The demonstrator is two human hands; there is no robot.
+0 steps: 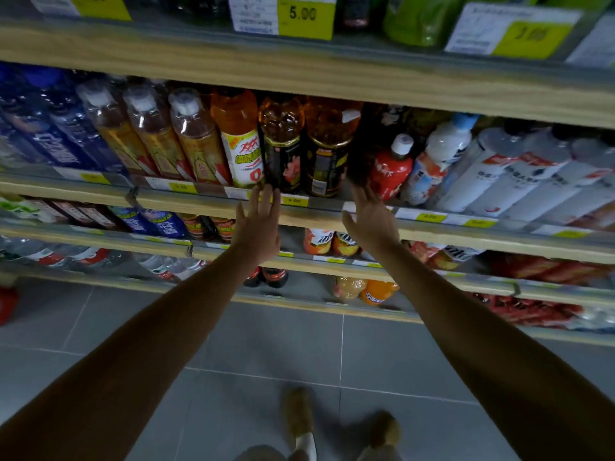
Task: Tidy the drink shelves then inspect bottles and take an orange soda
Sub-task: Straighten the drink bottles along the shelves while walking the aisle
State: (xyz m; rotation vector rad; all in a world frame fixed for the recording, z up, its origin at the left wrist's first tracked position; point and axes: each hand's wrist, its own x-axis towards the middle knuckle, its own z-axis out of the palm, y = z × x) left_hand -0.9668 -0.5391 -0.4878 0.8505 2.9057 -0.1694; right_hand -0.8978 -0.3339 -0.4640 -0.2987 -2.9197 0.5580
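Reaching with left hand [258,224] and right hand [372,221] both spread and empty: cup the dark bottles [301,151] just above your fingertips, square them gently.

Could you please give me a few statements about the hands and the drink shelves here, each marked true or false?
1. Both hands are empty with fingers spread. True: the left hand and the right hand hold nothing.
2. The left hand grips a blue bottle. False: it reaches toward the dark-labelled bottles, and the blue bottles stand far to its left.
3. An orange soda bottle sits on the lowest shelf. True.
4. The red bottle with a white cap lies on the floor. False: it stands on the shelf near the right hand.
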